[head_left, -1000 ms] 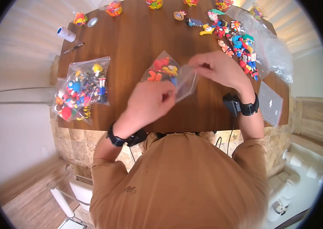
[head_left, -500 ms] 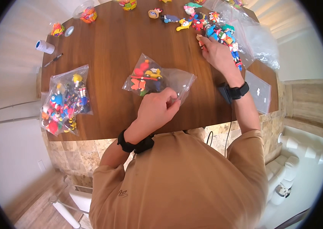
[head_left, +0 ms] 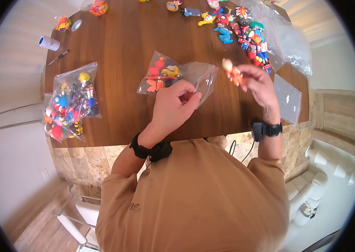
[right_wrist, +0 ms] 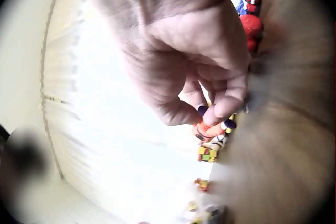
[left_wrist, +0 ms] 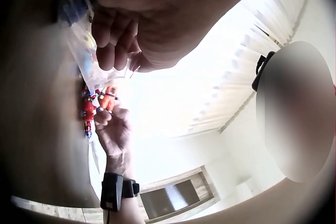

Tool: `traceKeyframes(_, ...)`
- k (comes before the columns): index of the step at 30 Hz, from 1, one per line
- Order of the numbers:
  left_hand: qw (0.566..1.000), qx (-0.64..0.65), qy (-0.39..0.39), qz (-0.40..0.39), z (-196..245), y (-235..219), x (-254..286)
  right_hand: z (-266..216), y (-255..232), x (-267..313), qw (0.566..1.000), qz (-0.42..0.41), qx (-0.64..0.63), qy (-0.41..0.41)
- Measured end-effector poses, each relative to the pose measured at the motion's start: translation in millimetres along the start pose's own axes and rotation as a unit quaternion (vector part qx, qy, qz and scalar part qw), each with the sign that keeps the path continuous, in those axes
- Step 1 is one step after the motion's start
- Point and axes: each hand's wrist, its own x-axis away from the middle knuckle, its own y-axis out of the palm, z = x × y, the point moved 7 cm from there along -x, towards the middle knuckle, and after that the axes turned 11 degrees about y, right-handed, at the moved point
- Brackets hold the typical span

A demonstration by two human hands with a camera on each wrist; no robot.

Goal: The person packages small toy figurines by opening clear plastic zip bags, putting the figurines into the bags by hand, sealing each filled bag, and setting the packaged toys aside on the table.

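Note:
My left hand point(head_left: 175, 103) pinches the edge of a clear zip bag point(head_left: 204, 77) at the middle of the table. Inside that bag lie small toys, among them a yellow toy car point(head_left: 170, 71) and an orange piece point(head_left: 154, 85). My right hand point(head_left: 262, 86) holds a small toy figure point(head_left: 233, 73) in orange clothes above the table, to the right of the bag. In the right wrist view, thumb and fingertips pinch the orange figure point(right_wrist: 207, 130) by its lower end. The left wrist view shows the bag film point(left_wrist: 97, 77) hanging from the left fingers.
A filled zip bag of figures point(head_left: 74, 103) lies at the left. Beyond it are a pen point(head_left: 58, 57) and a white roll point(head_left: 49, 43). A pile of figures point(head_left: 253, 42), a blue figure point(head_left: 223, 34) and clear bags point(head_left: 295, 52) lie at the far right, a flat bag point(head_left: 287, 98) nearer.
My right hand left the bag, reached the pile and came back with the orange figure. A blue figure now lies left of the pile. The left hand keeps hold of the bag.

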Motion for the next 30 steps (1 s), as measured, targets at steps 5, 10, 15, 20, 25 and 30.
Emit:
traceKeyframes(5, 0.997, -0.06, 0.033, -0.037, 10.1, 16.4, -3.9, 9.6, 45.8, 25.9, 0.995, -0.065, -0.026, 0.071)
traceKeyframes(10, 0.988, -0.115, 0.085, -0.05, 15.7, 26.4, -3.7, 9.5, 76.4, 8.2, 0.994, -0.061, -0.068, 0.064)
traceKeyframes(15, 0.982, -0.152, 0.104, -0.031, 20.8, 23.2, -5.9, 8.1, 97.7, -1.0, 0.999, -0.024, -0.014, 0.041)
traceKeyframes(20, 0.987, -0.122, 0.107, -0.016, 13.0, 19.5, -2.8, -17.2, 98.1, 3.8, 0.932, -0.067, 0.347, -0.078)
traceKeyframes(25, 0.989, -0.12, 0.07, -0.043, 7.5, 20.9, 0.6, -59.3, 22.4, -22.2, 0.874, 0.183, 0.427, -0.144)
traceKeyframes(30, 0.984, -0.14, 0.072, -0.08, 7.4, 21.5, 0.9, -71.9, 3.9, -85.8, 0.674, 0.292, 0.623, -0.271)
